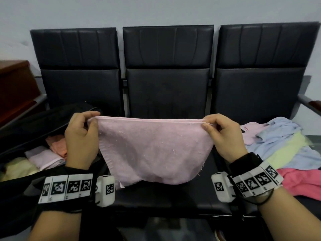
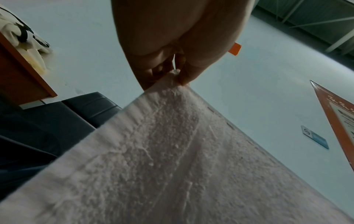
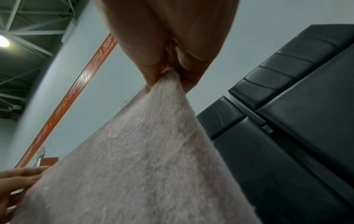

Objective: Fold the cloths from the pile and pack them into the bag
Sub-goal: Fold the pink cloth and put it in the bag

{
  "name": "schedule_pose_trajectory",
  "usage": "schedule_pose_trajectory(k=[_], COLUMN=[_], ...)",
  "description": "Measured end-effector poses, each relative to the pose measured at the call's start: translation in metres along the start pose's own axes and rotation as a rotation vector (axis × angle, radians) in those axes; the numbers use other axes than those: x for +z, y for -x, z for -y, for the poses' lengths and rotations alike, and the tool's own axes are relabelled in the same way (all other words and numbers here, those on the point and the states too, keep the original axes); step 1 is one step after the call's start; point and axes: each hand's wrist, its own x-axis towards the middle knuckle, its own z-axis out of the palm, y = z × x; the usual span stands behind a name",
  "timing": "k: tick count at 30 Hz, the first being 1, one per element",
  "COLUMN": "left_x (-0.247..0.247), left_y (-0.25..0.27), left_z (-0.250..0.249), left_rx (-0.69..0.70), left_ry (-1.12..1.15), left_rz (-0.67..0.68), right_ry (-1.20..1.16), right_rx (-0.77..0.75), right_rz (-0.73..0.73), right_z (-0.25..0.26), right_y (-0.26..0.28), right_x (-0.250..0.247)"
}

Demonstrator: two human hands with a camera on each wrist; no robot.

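A light pink cloth [image 1: 152, 150] hangs doubled over in the air above the middle seat, its top edge stretched level. My left hand [image 1: 81, 136] pinches its upper left corner; the same pinch shows in the left wrist view, cloth [image 2: 172, 151] under the left hand [image 2: 178, 75]. My right hand [image 1: 224, 134] pinches the upper right corner, with the cloth [image 3: 153, 151] hanging from the right hand [image 3: 168, 72] in the right wrist view. An open black bag [image 1: 43, 119] on the left seat holds folded pink, peach and pale yellow cloths [image 1: 48, 157]. The pile of cloths [image 1: 286, 146] lies on the right seat.
Three black padded seats with tall backs [image 1: 166, 66] stand against a pale wall. A brown wooden cabinet [image 1: 15, 87] is at the far left. A metal armrest [image 1: 309, 105] juts out at the far right.
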Motion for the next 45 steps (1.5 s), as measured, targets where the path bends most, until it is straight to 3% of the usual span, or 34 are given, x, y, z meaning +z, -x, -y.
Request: schedule_pose_trajectory(k=[9,13,17,21,24,28,32,36,41,45], left_x=[-0.003,-0.006,-0.015,-0.019,-0.008,0.02,0.036,0.03,0.019,0.024], left_y=[0.005,0.012,0.018,0.015,0.002,-0.014,-0.032,-0.047,-0.028,0.011], left_z=[0.008,0.005,-0.001,-0.004,0.009,0.029,0.029,0.015,0.025,0.057], left_rx=[0.013,-0.05,-0.115,-0.119,-0.185,-0.252,-0.186,-0.065,0.011,-0.122], left_ry=[-0.019,0.056,0.194,0.257,0.29,0.153,0.142,0.211,0.237,0.207], left_rz=[0.048,0.079,0.079,0.064,0.108,0.195,0.119,0.058,0.081,0.278], right_ry=[-0.021,0.035,-0.154,-0.237,-0.257,-0.221,-0.116,-0.17,-0.255,-0.155], right_rx=[0.055,0.058,0.164,0.124,0.139,0.26,0.251,0.113,0.055,0.167], right_rz=[-0.048,-0.003,0.066,0.053,0.025,0.04,-0.023,-0.17,-0.138,0.03], right_z=[0.0,0.005,0.02,0.034,0.025,-0.004,-0.013,0.003,0.002,-0.033], right_y=[0.005,0.009,0.014,0.008,-0.001,-0.02,-0.044,-0.059,-0.022,0.031], right_x=[-0.004,-0.009,-0.02,-0.028,-0.018,0.008,0.019,0.007,-0.001,0.011])
